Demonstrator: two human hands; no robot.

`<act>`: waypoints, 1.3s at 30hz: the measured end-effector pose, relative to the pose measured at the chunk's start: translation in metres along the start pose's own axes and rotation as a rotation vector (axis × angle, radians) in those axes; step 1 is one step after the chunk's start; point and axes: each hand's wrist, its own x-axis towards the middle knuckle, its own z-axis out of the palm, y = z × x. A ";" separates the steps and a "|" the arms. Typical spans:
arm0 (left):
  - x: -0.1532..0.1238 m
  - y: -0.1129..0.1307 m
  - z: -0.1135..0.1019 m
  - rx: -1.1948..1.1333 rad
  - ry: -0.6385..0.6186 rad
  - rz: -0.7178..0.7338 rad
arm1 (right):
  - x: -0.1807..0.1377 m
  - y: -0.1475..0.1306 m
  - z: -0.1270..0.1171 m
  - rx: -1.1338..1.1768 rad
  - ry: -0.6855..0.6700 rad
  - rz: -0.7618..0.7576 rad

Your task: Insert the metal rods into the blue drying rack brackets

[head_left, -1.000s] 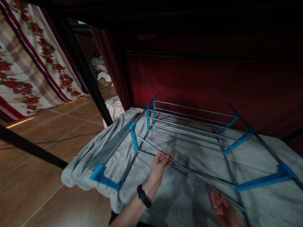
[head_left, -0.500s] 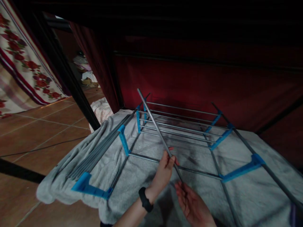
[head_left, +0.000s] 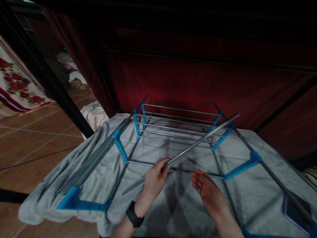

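My left hand (head_left: 155,177), with a black band at the wrist, is closed around a loose grey metal rod (head_left: 200,138). The rod slants from near the blanket at lower left up to the right, over the rack. My right hand (head_left: 206,188) is held palm up with fingers spread, empty, just right of the rod. Under both hands lies a metal rack (head_left: 173,130) with grey bars and blue plastic joints, flat on a grey blanket (head_left: 173,208).
A bundle of loose grey rods (head_left: 94,162) lies on the blanket's left side. A dark red fabric wall (head_left: 188,79) stands behind the rack. A black post (head_left: 49,86) and tiled floor (head_left: 32,138) are at left. A dark flat object (head_left: 296,208) lies at lower right.
The rod has swung from pointing up-left to pointing up-right. My right hand has let go of it and opened. The view has shifted to the right.
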 end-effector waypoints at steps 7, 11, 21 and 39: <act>-0.009 -0.042 -0.022 0.442 -0.061 0.139 | 0.011 -0.010 -0.004 0.059 0.083 -0.143; -0.017 -0.061 -0.031 0.743 -0.125 0.244 | 0.013 -0.001 -0.014 0.109 0.139 -0.148; -0.029 -0.085 -0.049 0.947 -0.233 0.330 | 0.023 0.019 -0.051 0.101 0.278 -0.169; -0.029 -0.098 -0.091 1.123 -0.185 0.422 | 0.032 0.026 -0.067 0.099 0.316 -0.206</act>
